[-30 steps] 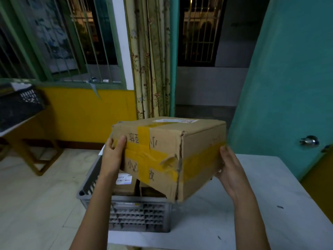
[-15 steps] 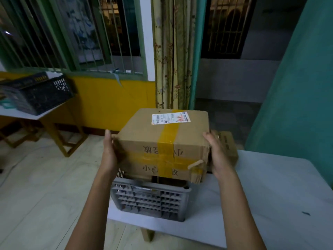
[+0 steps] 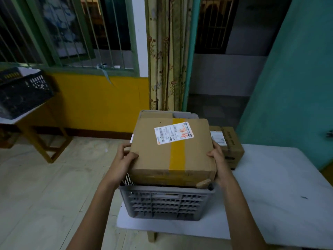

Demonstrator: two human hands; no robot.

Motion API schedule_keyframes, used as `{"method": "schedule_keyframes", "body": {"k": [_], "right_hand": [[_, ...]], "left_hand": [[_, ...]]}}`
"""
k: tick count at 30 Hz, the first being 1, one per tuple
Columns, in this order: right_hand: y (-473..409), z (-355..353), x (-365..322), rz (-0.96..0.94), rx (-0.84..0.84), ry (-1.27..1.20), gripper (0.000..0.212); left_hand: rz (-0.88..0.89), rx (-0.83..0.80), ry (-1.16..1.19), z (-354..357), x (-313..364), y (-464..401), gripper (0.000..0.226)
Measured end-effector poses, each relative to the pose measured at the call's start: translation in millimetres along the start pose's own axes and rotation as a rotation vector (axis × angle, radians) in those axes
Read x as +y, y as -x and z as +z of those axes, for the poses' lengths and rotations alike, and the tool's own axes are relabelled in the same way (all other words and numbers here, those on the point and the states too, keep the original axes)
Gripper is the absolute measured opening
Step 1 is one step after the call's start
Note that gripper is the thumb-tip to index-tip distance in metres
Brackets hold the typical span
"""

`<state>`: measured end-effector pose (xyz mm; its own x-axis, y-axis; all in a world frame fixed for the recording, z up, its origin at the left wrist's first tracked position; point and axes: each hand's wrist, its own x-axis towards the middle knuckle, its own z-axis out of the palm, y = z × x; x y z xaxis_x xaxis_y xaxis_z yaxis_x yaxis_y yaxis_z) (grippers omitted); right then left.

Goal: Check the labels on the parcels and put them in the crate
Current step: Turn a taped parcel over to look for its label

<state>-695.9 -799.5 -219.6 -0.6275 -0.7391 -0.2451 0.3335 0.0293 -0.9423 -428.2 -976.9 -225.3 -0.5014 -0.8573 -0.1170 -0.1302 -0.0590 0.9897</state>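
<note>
Brown cardboard parcel [image 3: 173,152] with yellow tape strip, white label [image 3: 173,132] face up — sitting atop the grey slatted crate [image 3: 167,202], another labelled parcel [image 3: 228,145] just beside the crate — on the surface

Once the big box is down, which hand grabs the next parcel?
Right. The right hand grips the big taped cardboard box on the side next to the smaller brown cardboard parcel; the left hand is across the grey plastic crate.
</note>
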Motion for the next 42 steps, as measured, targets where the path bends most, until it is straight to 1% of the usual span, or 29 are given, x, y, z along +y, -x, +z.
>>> {"method": "schedule_keyframes", "body": {"k": [2, 5, 7, 9, 10, 14, 18, 25, 29, 32, 34, 37, 39, 42], "right_hand": [[2.6, 2.1, 6.4, 0.014, 0.031, 0.070, 0.074], [8.5, 9.8, 14.6, 0.017, 0.087, 0.143, 0.077], [7.8, 15.8, 20.3, -0.012, 0.113, 0.142, 0.072], [3.9, 18.0, 21.5, -0.045, 0.112, 0.156, 0.067], [1.9, 18.0, 22.0, -0.047, 0.112, 0.166, 0.065], [-0.7, 15.7, 29.9, 0.002, 0.155, 0.172, 0.060], [0.7, 16.2, 33.6, -0.014, 0.181, 0.241, 0.050], [-0.4, 17.5, 33.3, -0.048, 0.185, 0.433, 0.049], [-1.9, 17.7, 17.2, -0.057, 0.165, 0.453, 0.047], [-1.6, 21.2, 4.1, -0.054, 0.127, 0.481, 0.036], [-1.0, 21.5, 2.1, -0.036, 0.120, 0.505, 0.031], [-1.8, 19.7, 1.5, -0.002, 0.120, 0.505, 0.035], [-2.3, 18.2, -1.8, -0.007, 0.112, 0.534, 0.040], [-3.1, 18.6, -9.1, -0.052, 0.089, 0.547, 0.043]], "left_hand": [[-0.010, -0.026, -0.032, -2.0, -7.0, -0.4, 0.038], [0.005, -0.023, -0.079, 1.0, -15.7, -5.4, 0.043], [0.019, -0.054, -0.133, 0.3, -20.1, -8.5, 0.052], [0.032, -0.057, -0.230, -1.0, -25.5, -15.8, 0.072], [0.047, -0.042, -0.294, -0.6, -25.3, -17.1, 0.077], [0.076, 0.006, -0.423, 5.1, -21.1, -17.1, 0.078], [0.089, 0.019, -0.433, 6.1, -28.0, -8.5, 0.090], [0.098, 0.081, -0.424, 11.8, -37.1, 0.0, 0.079], [0.117, 0.133, -0.515, 9.4, -27.3, 0.7, 0.072], [0.097, 0.136, -0.575, 3.7, -22.1, -4.3, 0.079], [0.090, 0.130, -0.635, 3.0, -14.8, -10.3, 0.075], [0.053, 0.111, -0.729, 9.1, -2.5, -16.0, 0.070], [0.032, 0.116, -0.726, 8.2, -3.0, -16.1, 0.072], [0.025, 0.101, -0.691, 0.9, -2.0, -18.6, 0.088]]}}
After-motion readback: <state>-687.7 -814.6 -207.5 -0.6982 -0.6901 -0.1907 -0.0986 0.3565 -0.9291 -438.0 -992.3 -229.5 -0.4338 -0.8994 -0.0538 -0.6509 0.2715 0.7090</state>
